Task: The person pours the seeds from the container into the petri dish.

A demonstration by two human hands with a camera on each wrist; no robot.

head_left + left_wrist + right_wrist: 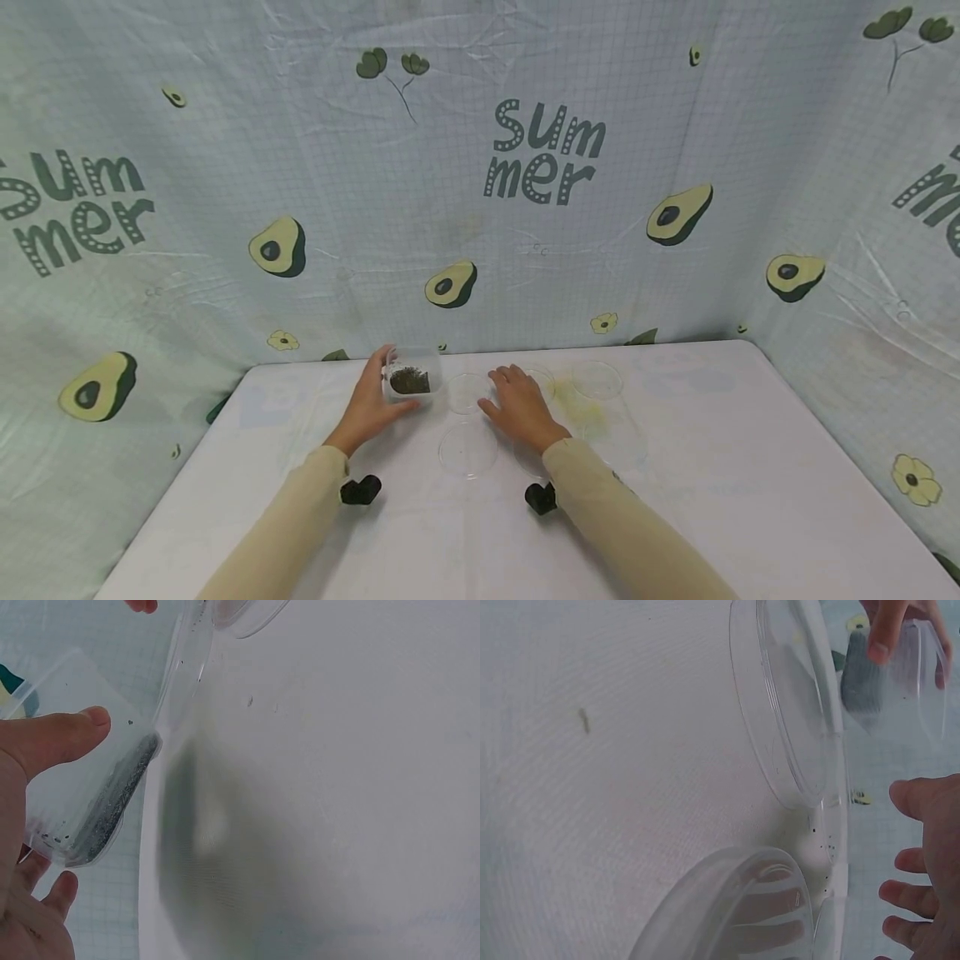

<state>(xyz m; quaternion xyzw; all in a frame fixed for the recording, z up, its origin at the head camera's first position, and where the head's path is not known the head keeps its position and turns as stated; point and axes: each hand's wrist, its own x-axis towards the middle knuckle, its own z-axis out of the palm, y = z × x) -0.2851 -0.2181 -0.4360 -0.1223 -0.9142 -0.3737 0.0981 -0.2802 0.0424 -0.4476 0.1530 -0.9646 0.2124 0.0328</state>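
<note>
Left hand (371, 397): my grip is holding a clear tub (420, 358) of dark bits (409, 381).
Right hand (520, 406): my grip is hovering wide beside clear round dishes (465, 394).

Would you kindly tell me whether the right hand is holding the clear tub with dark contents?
No, the head view shows the left hand gripping the clear tub and the right hand apart from it.

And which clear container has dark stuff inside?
The squarish tub in the left hand: it holds a dark pile; the round dishes on the table show none.
</note>
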